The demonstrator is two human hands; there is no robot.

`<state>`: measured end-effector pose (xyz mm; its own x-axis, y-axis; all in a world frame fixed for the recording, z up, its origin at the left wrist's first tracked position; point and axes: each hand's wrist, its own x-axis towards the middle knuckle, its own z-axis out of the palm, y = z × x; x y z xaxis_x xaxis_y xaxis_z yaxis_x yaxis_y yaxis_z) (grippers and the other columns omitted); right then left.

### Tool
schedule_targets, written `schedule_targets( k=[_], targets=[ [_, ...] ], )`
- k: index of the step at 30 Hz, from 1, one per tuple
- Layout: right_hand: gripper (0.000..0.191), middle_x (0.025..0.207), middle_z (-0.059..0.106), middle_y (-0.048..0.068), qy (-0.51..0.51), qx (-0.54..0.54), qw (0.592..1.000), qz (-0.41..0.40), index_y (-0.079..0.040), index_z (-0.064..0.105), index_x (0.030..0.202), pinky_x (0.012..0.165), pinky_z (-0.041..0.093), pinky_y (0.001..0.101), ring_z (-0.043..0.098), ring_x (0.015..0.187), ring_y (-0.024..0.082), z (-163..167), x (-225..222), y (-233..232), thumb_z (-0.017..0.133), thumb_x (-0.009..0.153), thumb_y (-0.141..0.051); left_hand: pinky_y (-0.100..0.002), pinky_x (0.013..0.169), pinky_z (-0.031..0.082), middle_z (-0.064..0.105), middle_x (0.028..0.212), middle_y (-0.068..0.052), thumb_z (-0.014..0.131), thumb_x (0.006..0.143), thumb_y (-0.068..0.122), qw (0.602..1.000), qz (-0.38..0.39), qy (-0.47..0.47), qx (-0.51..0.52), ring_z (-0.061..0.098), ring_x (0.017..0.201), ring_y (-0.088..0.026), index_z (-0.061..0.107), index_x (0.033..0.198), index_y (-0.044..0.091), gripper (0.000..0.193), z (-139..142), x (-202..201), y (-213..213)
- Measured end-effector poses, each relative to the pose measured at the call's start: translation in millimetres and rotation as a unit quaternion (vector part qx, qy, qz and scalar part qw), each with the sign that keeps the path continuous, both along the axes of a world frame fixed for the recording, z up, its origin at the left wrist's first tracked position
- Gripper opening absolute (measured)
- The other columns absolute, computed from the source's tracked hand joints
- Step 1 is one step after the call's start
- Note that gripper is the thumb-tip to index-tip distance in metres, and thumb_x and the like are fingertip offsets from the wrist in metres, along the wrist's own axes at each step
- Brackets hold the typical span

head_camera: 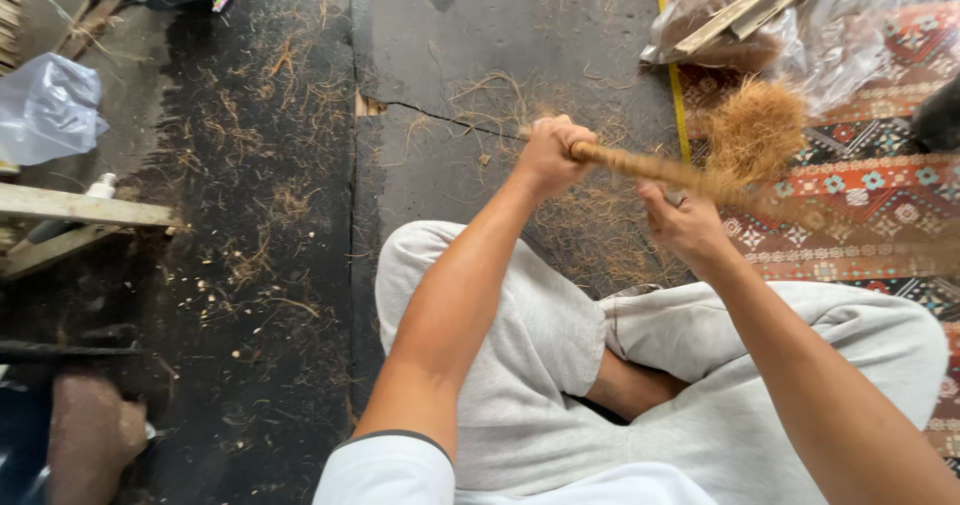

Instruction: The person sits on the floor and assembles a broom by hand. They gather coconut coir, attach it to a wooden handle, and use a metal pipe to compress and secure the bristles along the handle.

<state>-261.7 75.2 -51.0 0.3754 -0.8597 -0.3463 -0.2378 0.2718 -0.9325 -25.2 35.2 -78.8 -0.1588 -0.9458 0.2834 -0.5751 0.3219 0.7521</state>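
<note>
While I sit cross-legged on the dark floor (250, 265), my left hand (548, 155) is fisted tight around the near end of a fibre-wrapped stick (640, 167) at centre frame. Its bushy coir head (755, 130) blurs toward the upper right, over the patterned mat (870, 195). My right hand (685, 227) sits just under the stick, fingers curled; whether they pinch it I cannot tell.

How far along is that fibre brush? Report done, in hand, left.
Done: a fibre tuft already sits at the stick's far end. In hand: the left hand grips the stick, the right hand works beneath it. Left: loose fibres lie strewn on the dark floor.
</note>
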Motion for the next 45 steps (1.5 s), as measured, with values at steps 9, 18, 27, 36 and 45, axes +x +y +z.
schedule_targets(
  k=[9, 18, 27, 36, 45],
  targets=[
    [0.046, 0.06, 0.038, -0.009, -0.022, -0.03, 0.999, -0.01, -0.012, 0.047, 0.067, 0.046, 0.029, 0.0258, 0.033, 0.052, 0.004, 16.6, 43.3, 3.4, 0.06, 0.105, -0.034, -0.039, 0.055, 0.047, 0.062, 0.06, -0.005, 0.074, 0.087, 0.03, 0.922, 0.215, 0.283, 0.151, 0.058, 0.055, -0.016, 0.068, 0.074, 0.002, 0.031, -27.4, -24.6, 17.3],
    [0.049, 0.058, 0.039, -0.007, 0.068, -0.072, 0.995, -0.029, -0.01, 0.048, 0.064, 0.044, 0.028, 0.0287, 0.034, 0.052, 0.006, 24.5, 42.3, 13.5, 0.06, 0.105, -0.034, -0.043, 0.064, 0.055, 0.071, 0.065, -0.013, 0.068, 0.08, 0.041, 0.93, 0.252, 0.136, 0.231, 0.072, 0.063, -0.03, 0.075, 0.079, 0.007, 0.034, -27.4, -29.8, 17.4],
    [0.049, 0.058, 0.037, -0.008, 0.068, -0.078, 0.994, -0.039, -0.011, 0.046, 0.065, 0.043, 0.027, 0.0281, 0.032, 0.052, 0.005, 23.0, 29.2, 18.8, 0.059, 0.106, -0.035, -0.046, 0.069, 0.056, 0.074, 0.07, -0.012, 0.067, 0.079, 0.046, 0.934, 0.236, 0.063, 0.26, 0.073, 0.069, -0.032, 0.078, 0.077, 0.012, 0.036, -12.2, -35.3, 27.4],
    [0.05, 0.059, 0.041, -0.004, 0.069, -0.108, 0.988, -0.089, -0.009, 0.046, 0.068, 0.044, 0.027, 0.0308, 0.034, 0.051, 0.007, 8.2, -1.3, 12.6, 0.059, 0.109, -0.035, -0.048, 0.063, 0.056, 0.072, 0.062, -0.011, 0.065, 0.083, 0.045, 0.946, 0.203, 0.049, 0.247, 0.074, 0.063, -0.033, 0.075, 0.074, 0.013, 0.035, 29.2, -40.9, 28.8],
    [0.028, 0.067, 0.065, 0.019, 0.324, -0.336, 0.879, 0.097, -0.006, 0.065, 0.078, 0.062, 0.047, 0.0528, 0.063, 0.064, 0.04, 53.1, 38.9, 70.0, 0.062, 0.095, -0.027, -0.05, 0.059, 0.055, 0.071, 0.069, -0.015, 0.068, 0.088, 0.031, 0.977, 0.17, -0.11, 0.061, 0.072, 0.064, -0.037, 0.071, 0.076, 0.012, 0.023, 44.0, -60.1, 48.9]
  ],
)
